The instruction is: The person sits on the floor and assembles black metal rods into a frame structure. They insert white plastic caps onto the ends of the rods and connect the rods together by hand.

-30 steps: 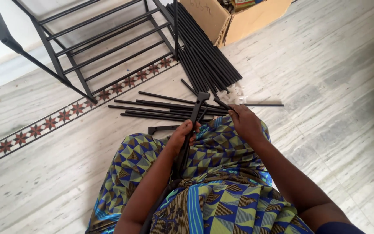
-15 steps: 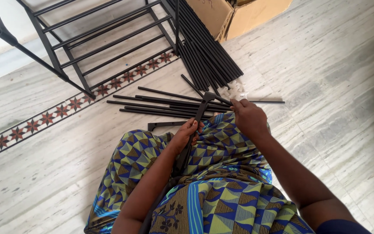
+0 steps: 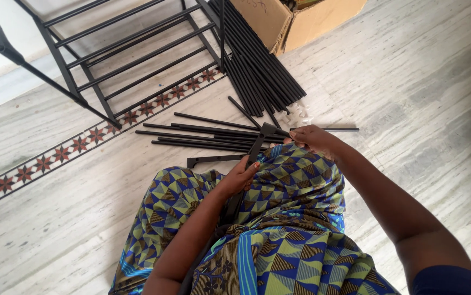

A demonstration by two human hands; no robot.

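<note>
A black metal rack frame (image 3: 110, 60) lies on the floor. Nearer the person than the rack, loose black rods (image 3: 202, 136) lie side by side. Nearer still, the left hand (image 3: 241, 177) grips a black bracket bar (image 3: 254, 153), whose top end the right hand (image 3: 312, 139) pinches.

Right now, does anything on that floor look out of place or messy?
Mostly the loose black rods: they lie scattered at slightly crossing angles on the floor, unlike the tidy bundle beside the cardboard box. Small white pieces lie strewn nearby. Nothing looks broken.
</note>
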